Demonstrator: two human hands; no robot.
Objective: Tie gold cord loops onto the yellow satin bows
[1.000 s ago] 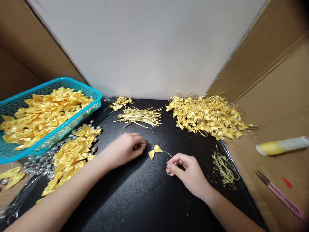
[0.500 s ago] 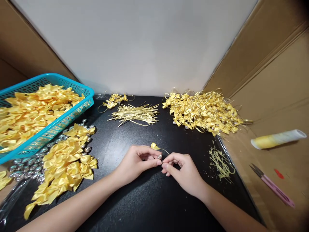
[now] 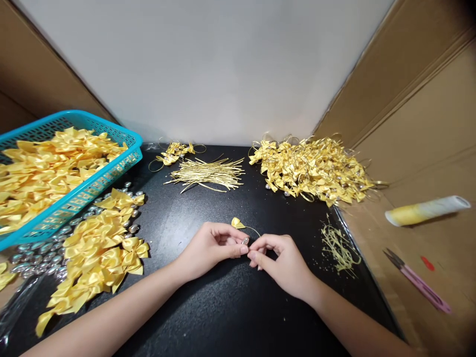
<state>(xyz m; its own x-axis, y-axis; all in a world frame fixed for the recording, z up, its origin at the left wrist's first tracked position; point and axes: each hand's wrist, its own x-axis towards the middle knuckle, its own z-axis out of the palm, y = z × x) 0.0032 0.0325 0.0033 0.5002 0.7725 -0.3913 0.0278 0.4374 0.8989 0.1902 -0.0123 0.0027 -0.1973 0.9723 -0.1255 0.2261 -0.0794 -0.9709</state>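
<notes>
My left hand is closed over the middle of the black table, with a small shiny silver bead at its thumb and forefinger. Behind those fingers shows part of a yellow satin bow. A thin gold cord curves from the bow toward my right hand. The fingertips of that hand are pinched together close to the bead, seemingly on the cord's end, which they mostly hide. Both hands nearly touch at the fingertips.
A turquoise basket of yellow bows stands left, above loose bows and silver beads. Gold cords lie at the back, finished-looking bow loops back right. Cord scraps, pink-handled snips and a tube are right.
Both hands hold nearly the same pose, fingertips still together at the bead. The whole view has shifted very slightly.
</notes>
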